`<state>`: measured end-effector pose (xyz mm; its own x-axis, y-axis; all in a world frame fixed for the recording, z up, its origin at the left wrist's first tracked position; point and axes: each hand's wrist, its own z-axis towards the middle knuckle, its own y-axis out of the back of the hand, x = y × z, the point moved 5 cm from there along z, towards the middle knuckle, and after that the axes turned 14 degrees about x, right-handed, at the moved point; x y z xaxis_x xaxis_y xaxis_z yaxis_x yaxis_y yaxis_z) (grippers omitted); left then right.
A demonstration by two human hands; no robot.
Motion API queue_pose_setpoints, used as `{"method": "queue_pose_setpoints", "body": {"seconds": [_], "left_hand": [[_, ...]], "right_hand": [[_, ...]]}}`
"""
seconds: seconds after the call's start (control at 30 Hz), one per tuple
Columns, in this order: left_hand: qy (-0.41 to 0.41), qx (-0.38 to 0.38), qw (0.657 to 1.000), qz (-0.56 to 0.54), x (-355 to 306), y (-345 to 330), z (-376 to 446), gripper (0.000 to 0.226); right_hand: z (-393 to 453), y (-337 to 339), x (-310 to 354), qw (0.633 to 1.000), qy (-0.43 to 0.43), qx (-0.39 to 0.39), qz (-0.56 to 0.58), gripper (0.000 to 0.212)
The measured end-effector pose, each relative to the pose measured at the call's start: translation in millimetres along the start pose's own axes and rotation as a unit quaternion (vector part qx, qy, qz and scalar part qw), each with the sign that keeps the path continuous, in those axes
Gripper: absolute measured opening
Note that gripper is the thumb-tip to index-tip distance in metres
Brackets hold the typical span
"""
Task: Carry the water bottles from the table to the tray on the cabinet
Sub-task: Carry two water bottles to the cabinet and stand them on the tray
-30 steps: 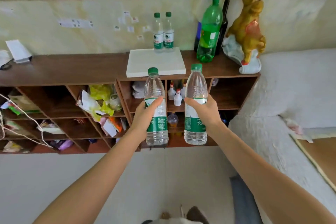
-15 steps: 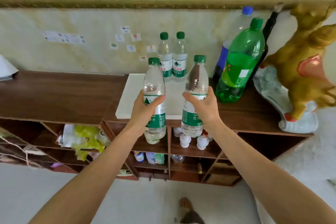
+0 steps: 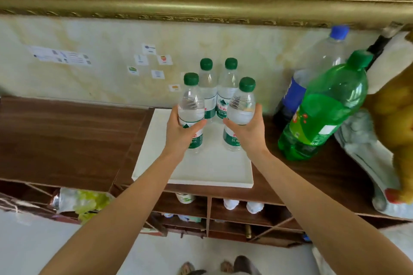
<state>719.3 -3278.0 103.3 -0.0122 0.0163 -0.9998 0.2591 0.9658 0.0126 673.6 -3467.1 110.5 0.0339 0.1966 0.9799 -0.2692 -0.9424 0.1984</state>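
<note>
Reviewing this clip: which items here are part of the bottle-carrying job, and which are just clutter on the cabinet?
Part of the job:
- bottle in left hand, gripped by the left hand
- bottle in right hand, gripped by the right hand
- two bottles at the back, standing on the tray
- white tray

Just lying about:
- green soda bottle
- blue-capped bottle
- golden figurine

left bottle label [image 3: 194,140]: 水 | right bottle label [image 3: 232,138]: 饮用 (rest hidden)
</note>
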Motion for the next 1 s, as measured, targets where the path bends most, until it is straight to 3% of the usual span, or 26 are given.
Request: {"method": "queue_pose_setpoints", "body": {"seconds": [0.3, 0.5, 0.63, 1.0], "left_hand": [[-0.017, 0.079, 0.996, 0.026, 19.7, 6.0, 19.1, 0.069], [0.017, 0.157, 0.982, 0.099, 46.0, 21.5, 16.5, 0.069], [0.025, 0.147, 0.982, 0.114, 57.4, 24.6, 18.3, 0.061], [-0.009, 0.107, 0.984, 0.144, 56.1, 0.2, 42.8, 0.062]], "right_hand": [[16.0, -12.2, -11.5, 0.999, -0.02, -0.002, -0.035, 0.065], [13.1, -13.8, -35.2, 0.994, -0.061, 0.03, -0.087, 0.07], [10.8, -18.4, -44.3, 0.987, -0.09, 0.026, -0.128, 0.065], [23.1, -23.7, -44.8, 0.982, -0.066, 0.043, -0.173, 0.065]]}}
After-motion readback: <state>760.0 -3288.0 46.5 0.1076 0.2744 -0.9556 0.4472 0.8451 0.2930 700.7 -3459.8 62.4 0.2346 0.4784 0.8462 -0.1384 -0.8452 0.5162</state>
